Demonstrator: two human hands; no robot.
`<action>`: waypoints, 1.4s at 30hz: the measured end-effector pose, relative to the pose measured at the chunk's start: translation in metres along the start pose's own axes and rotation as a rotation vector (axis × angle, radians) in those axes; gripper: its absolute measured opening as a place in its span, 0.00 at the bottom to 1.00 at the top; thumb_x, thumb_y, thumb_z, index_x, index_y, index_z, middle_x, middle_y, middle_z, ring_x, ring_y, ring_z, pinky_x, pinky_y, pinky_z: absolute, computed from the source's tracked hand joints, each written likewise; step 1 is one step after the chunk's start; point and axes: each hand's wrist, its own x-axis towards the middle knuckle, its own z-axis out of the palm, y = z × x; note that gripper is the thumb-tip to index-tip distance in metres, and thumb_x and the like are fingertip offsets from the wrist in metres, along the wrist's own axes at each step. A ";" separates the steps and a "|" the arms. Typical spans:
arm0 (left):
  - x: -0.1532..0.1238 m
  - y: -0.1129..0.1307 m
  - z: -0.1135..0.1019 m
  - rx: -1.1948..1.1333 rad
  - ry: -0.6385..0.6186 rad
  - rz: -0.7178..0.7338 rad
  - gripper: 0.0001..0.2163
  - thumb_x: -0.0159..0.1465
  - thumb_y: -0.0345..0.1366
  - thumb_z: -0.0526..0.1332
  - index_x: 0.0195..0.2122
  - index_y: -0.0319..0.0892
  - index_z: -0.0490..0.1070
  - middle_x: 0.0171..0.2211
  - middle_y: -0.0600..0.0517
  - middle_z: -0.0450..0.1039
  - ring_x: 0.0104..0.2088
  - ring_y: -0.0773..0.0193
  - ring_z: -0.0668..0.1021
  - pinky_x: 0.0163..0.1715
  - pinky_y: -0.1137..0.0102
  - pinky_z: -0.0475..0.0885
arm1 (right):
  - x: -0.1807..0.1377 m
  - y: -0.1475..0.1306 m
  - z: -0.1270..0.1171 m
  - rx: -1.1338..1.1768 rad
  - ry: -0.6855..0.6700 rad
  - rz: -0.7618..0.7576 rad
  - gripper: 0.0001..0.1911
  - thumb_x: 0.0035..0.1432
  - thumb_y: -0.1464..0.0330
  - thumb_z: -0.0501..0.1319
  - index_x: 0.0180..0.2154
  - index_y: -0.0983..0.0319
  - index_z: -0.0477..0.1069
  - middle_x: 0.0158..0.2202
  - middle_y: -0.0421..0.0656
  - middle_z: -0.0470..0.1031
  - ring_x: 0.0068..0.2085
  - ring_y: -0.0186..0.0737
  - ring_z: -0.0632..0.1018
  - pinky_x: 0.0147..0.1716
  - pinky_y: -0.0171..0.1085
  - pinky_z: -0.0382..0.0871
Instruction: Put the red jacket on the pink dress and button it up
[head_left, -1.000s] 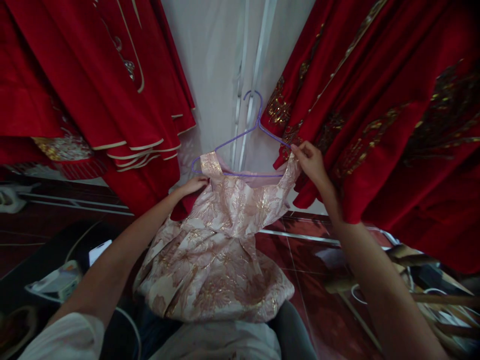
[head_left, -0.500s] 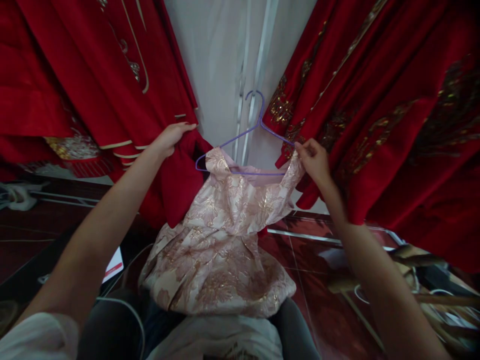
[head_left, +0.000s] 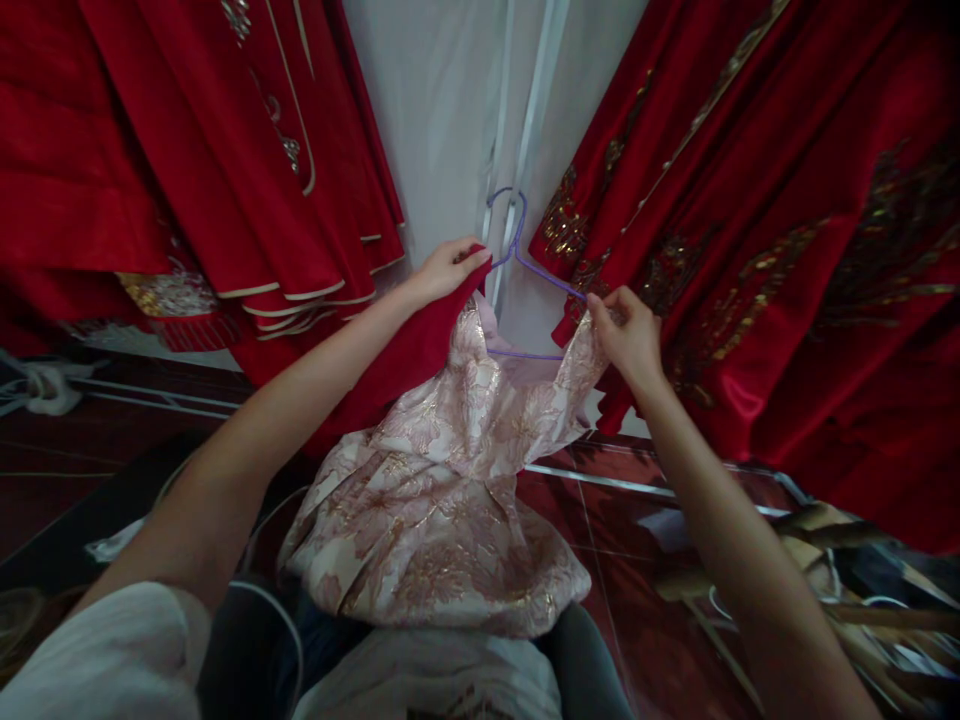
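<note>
A pink and gold floral dress [head_left: 450, 520] lies over my lap, its shoulder straps on a purple hanger [head_left: 551, 277]. My right hand [head_left: 628, 330] is closed, pinching the dress's right strap together with that arm of the hanger. Closed too is my left hand [head_left: 452, 270], which grips the edge of a plain red garment [head_left: 409, 355] near the hanger's neck. This red cloth covers the left arm of the hanger and part of the left strap. The hook of the hanger points up, free of any rail.
Red garments with pale trim [head_left: 292, 200] hang at the left, and red ones with gold sequins [head_left: 750, 270] at the right. White sheeting [head_left: 427, 120] is behind. Wooden hangers [head_left: 862, 600] and other items are piled low at the right, above a dark red tiled floor [head_left: 600, 510].
My left hand has moved right and drawn the red garment across the hanger's left arm, up to its neck. My right hand has stayed at the right strap.
</note>
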 end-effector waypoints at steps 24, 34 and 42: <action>-0.017 -0.030 -0.032 -0.386 -0.207 -0.482 0.08 0.55 0.39 0.58 0.29 0.40 0.69 0.23 0.53 0.70 0.23 0.66 0.71 0.29 0.69 0.67 | 0.076 -0.012 0.089 0.631 -1.166 0.331 0.17 0.63 0.56 0.55 0.42 0.60 0.75 0.49 0.47 0.76 0.48 0.41 0.77 0.56 0.43 0.66; -0.018 -0.046 -0.031 -0.434 -0.236 -0.390 0.07 0.55 0.39 0.58 0.30 0.41 0.68 0.26 0.53 0.70 0.25 0.66 0.71 0.31 0.70 0.67 | 0.075 -0.030 0.103 0.690 -1.414 0.388 0.23 0.64 0.52 0.50 0.47 0.57 0.75 0.53 0.42 0.73 0.57 0.41 0.69 0.54 0.38 0.66; -0.032 -0.039 -0.021 -0.320 -0.195 -0.190 0.08 0.59 0.40 0.56 0.31 0.42 0.67 0.29 0.54 0.69 0.31 0.66 0.70 0.35 0.73 0.65 | 0.069 -0.024 0.115 0.804 -1.380 0.377 0.13 0.56 0.61 0.64 0.42 0.60 0.72 0.42 0.43 0.75 0.43 0.37 0.74 0.53 0.41 0.65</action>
